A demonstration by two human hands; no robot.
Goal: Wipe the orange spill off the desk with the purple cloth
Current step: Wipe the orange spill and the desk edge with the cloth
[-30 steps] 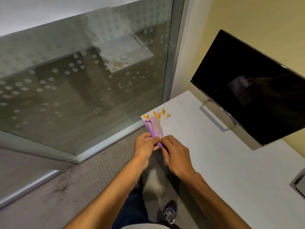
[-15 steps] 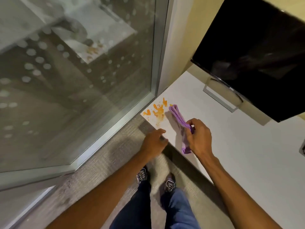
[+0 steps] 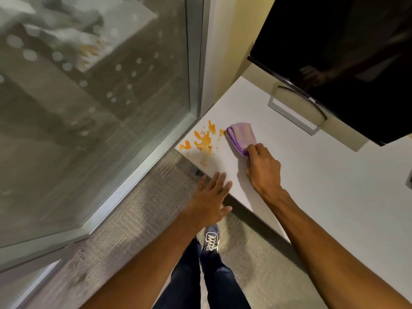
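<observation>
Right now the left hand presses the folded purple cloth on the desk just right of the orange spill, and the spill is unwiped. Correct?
Not quite: the head view shows the right hand pressing the folded purple cloth. The left hand is open and empty at the desk edge. The orange spill is unwiped.

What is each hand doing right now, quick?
Left hand: open, fingers spread, empty, at the desk edge.
Right hand: closed on the folded purple cloth, beside the orange spill.

folded purple cloth (image 3: 242, 136) pinched at its near end by right hand (image 3: 264, 169), flat on white tabletop (image 3: 323, 186), just beside orange spill (image 3: 202, 140); left hand (image 3: 210, 198) spread over tabletop edge.
</observation>
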